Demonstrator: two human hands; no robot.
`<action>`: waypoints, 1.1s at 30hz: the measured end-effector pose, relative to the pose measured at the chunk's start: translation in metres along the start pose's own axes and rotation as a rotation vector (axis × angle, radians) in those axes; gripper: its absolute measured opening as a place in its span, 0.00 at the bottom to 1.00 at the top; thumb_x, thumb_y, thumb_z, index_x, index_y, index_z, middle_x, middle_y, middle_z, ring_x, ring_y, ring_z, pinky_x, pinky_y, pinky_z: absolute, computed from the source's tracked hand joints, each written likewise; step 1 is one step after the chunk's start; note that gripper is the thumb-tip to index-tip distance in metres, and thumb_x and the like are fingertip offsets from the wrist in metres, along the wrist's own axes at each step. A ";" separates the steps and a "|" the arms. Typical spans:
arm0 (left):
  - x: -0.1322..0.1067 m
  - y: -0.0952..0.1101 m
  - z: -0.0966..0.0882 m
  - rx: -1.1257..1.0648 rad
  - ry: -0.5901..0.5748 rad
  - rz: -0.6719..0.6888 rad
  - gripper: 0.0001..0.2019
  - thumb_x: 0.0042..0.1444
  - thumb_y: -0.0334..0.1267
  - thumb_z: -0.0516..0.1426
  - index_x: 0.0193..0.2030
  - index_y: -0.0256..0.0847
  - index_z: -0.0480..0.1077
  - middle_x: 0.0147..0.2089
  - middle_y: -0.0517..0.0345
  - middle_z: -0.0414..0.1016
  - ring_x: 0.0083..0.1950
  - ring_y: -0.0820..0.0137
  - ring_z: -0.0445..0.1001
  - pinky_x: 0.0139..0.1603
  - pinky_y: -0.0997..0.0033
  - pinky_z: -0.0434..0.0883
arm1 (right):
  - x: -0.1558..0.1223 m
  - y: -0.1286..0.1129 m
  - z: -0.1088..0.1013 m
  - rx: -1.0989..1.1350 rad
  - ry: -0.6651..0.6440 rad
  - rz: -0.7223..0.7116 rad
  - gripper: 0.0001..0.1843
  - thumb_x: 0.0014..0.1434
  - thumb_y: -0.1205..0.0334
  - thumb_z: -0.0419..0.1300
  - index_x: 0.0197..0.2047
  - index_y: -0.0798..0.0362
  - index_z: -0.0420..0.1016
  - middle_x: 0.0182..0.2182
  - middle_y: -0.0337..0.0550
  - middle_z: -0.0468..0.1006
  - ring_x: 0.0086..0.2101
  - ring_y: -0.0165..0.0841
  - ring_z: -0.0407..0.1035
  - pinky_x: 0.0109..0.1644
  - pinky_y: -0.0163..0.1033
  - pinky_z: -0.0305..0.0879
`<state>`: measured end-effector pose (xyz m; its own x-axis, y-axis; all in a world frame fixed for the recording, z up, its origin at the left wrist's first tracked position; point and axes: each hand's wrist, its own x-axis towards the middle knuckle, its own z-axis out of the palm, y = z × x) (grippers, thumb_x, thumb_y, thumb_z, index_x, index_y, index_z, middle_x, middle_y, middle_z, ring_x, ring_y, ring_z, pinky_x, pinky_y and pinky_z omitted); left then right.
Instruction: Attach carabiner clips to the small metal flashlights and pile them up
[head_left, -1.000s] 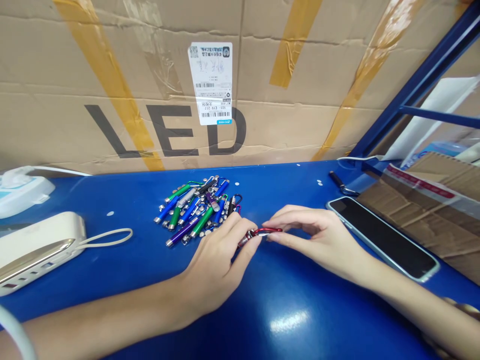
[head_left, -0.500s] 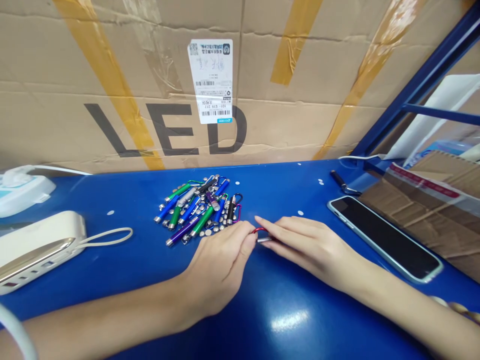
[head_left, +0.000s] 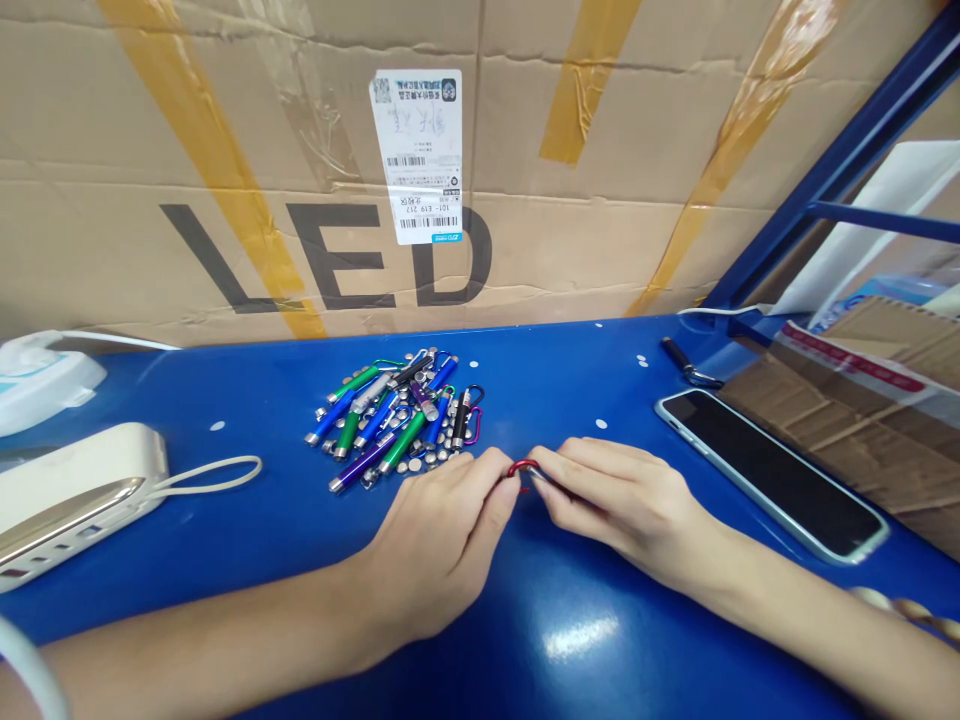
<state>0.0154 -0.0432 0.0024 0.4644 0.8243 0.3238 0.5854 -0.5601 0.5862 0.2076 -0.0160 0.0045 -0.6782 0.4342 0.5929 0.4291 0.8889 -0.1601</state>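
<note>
Right now my left fingers [head_left: 486, 472] and my right fingers [head_left: 559, 463] pinch a red carabiner flashlight [head_left: 519, 468] between them on the blue desk [head_left: 570, 620], just beside a heap of keychain flashlights [head_left: 390, 420], below a taped cardboard carton [head_left: 600, 120].

Left hand [head_left: 439, 535], right hand [head_left: 622, 505], pinching red carabiner [head_left: 516, 467]

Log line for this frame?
left hand: on red carabiner flashlight | right hand: on same | nearby: pile of keychain flashlights; smartphone
</note>
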 end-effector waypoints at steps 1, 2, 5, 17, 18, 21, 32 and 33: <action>0.000 0.001 -0.001 -0.027 -0.012 -0.007 0.11 0.65 0.37 0.40 0.36 0.40 0.59 0.30 0.61 0.65 0.30 0.71 0.63 0.31 0.70 0.60 | -0.001 0.000 0.000 0.010 0.011 0.020 0.07 0.60 0.70 0.53 0.43 0.60 0.68 0.25 0.41 0.66 0.25 0.27 0.59 0.28 0.34 0.59; 0.000 0.001 -0.001 -0.052 -0.023 -0.016 0.10 0.65 0.37 0.41 0.37 0.40 0.59 0.32 0.60 0.65 0.32 0.71 0.64 0.33 0.70 0.60 | -0.001 0.000 0.000 0.016 0.026 0.039 0.08 0.60 0.70 0.54 0.44 0.59 0.68 0.26 0.41 0.66 0.25 0.27 0.59 0.28 0.34 0.59; 0.000 0.001 -0.002 -0.070 -0.045 -0.046 0.09 0.65 0.36 0.41 0.41 0.41 0.59 0.35 0.59 0.66 0.35 0.70 0.64 0.35 0.69 0.61 | 0.000 -0.002 -0.002 0.021 0.089 0.103 0.09 0.60 0.70 0.54 0.45 0.59 0.68 0.27 0.42 0.69 0.27 0.28 0.63 0.30 0.33 0.62; 0.001 0.000 0.003 0.062 -0.078 -0.007 0.08 0.63 0.39 0.45 0.40 0.42 0.62 0.31 0.60 0.64 0.32 0.70 0.65 0.32 0.70 0.61 | 0.005 0.002 -0.002 0.089 0.053 0.327 0.11 0.62 0.63 0.52 0.44 0.57 0.72 0.30 0.43 0.72 0.28 0.29 0.66 0.34 0.34 0.64; 0.002 0.000 0.003 0.044 -0.062 -0.035 0.07 0.63 0.39 0.45 0.42 0.42 0.62 0.33 0.60 0.66 0.33 0.70 0.66 0.33 0.70 0.62 | 0.005 0.006 0.000 0.088 0.014 0.356 0.12 0.63 0.62 0.51 0.46 0.57 0.72 0.30 0.43 0.72 0.29 0.29 0.66 0.35 0.35 0.64; 0.003 -0.001 0.003 0.004 -0.025 -0.096 0.06 0.63 0.40 0.46 0.41 0.43 0.61 0.34 0.61 0.67 0.33 0.70 0.67 0.34 0.70 0.62 | 0.006 0.015 0.002 0.157 -0.065 0.395 0.17 0.63 0.63 0.51 0.54 0.58 0.67 0.35 0.45 0.73 0.35 0.31 0.68 0.40 0.36 0.65; 0.001 -0.002 0.004 0.054 0.055 -0.054 0.09 0.64 0.37 0.43 0.38 0.42 0.62 0.32 0.60 0.65 0.32 0.71 0.66 0.33 0.70 0.62 | 0.014 -0.004 -0.003 0.636 -0.063 0.752 0.14 0.55 0.53 0.59 0.30 0.56 0.76 0.25 0.41 0.76 0.26 0.29 0.68 0.30 0.33 0.65; 0.001 -0.002 0.004 0.053 0.086 -0.057 0.10 0.64 0.37 0.43 0.38 0.42 0.63 0.33 0.59 0.66 0.32 0.71 0.66 0.34 0.69 0.63 | 0.014 -0.005 -0.002 0.689 -0.091 0.781 0.14 0.54 0.53 0.59 0.31 0.56 0.76 0.25 0.41 0.76 0.25 0.28 0.68 0.29 0.32 0.65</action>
<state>0.0171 -0.0414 -0.0016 0.3718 0.8577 0.3552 0.6445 -0.5139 0.5662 0.1971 -0.0146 0.0155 -0.4133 0.9076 0.0738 0.3535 0.2346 -0.9056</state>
